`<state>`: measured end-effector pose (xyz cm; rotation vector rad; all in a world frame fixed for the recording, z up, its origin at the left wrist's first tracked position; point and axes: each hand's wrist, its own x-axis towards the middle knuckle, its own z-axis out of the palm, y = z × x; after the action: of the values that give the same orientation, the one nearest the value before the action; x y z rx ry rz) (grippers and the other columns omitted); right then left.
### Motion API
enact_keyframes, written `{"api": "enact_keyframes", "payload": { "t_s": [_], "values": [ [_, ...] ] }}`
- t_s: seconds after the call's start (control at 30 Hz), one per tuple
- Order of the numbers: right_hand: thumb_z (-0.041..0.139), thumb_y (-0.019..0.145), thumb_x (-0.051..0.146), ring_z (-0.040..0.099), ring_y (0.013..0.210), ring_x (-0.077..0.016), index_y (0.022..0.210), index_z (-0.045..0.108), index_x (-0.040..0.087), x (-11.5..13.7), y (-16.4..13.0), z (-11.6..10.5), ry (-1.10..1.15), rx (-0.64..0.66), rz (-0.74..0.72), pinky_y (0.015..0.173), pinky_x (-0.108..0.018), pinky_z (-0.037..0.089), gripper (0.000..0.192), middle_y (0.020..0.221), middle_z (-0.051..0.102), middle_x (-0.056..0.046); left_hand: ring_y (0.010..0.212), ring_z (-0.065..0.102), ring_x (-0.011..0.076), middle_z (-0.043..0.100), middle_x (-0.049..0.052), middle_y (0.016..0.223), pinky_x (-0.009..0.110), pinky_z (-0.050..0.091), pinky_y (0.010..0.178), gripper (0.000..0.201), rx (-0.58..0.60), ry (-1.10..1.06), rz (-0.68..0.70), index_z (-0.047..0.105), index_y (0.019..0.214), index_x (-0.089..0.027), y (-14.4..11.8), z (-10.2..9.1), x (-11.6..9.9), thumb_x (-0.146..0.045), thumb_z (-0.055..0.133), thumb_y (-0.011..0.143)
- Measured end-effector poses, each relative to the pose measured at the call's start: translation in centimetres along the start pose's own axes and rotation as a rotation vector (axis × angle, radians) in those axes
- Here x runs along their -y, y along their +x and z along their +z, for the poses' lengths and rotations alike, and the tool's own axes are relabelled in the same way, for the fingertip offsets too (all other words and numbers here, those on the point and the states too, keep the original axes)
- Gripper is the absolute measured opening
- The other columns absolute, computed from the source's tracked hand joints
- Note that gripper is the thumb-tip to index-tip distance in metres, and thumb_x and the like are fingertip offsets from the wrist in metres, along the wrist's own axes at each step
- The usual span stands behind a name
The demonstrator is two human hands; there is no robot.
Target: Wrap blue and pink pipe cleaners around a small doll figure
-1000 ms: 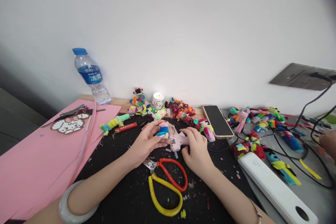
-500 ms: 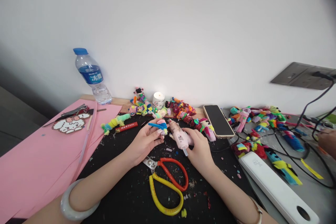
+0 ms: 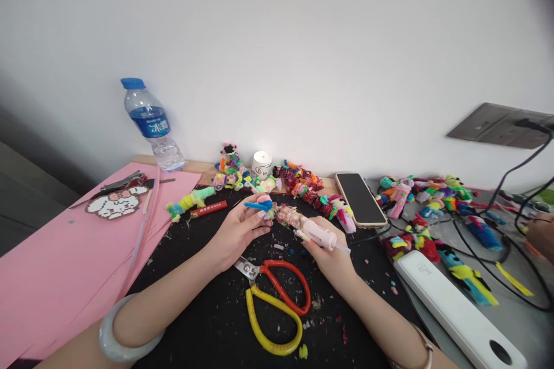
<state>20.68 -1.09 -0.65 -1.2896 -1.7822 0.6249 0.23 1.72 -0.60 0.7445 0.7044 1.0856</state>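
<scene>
My left hand [image 3: 236, 230] is closed, pinching a small pipe-cleaner figure [image 3: 265, 204] in blue, pink and pale yellow between thumb and fingers. In my right hand [image 3: 331, 251] is a pale pink hot glue gun [image 3: 318, 233]. Its stained front end points left toward the figure, close to it; whether they touch I cannot tell. A clear glue stick [image 3: 343, 247] pokes from its back end. Below both hands lie scissors [image 3: 281, 285] with one red and one yellow handle on the black mat [image 3: 208, 311].
Pipe-cleaner figures [image 3: 315, 199] line the wall side. A phone [image 3: 361, 199], white power bank-like device [image 3: 459, 308] and cables are at right, with another person's hand [image 3: 541, 228] at the edge. A water bottle [image 3: 151, 124] and pink sheets [image 3: 73, 265] are at left.
The glue gun has turned in my right hand, its back end swinging to the right and up. My left hand stays nearly in place, the figure tilted slightly.
</scene>
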Motion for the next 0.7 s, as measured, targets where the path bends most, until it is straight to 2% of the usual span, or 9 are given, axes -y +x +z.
{"api": "enact_keyframes", "payload": {
  "t_s": [0.7],
  "values": [
    [0.060,0.077,0.023,0.053,0.062,-0.0150,0.073,0.058,0.018,0.06,0.04,-0.04,0.016,0.012,0.001,0.057,-0.026,0.043,0.007,0.071,0.060,-0.002,0.074,0.058,0.0107,0.064,0.003,0.092,0.025,0.046,0.074,0.043,-0.015,-0.059,0.013,0.057,0.115,-0.024,0.10,-0.06,0.05,-0.019,0.069,0.073]
  ]
}}
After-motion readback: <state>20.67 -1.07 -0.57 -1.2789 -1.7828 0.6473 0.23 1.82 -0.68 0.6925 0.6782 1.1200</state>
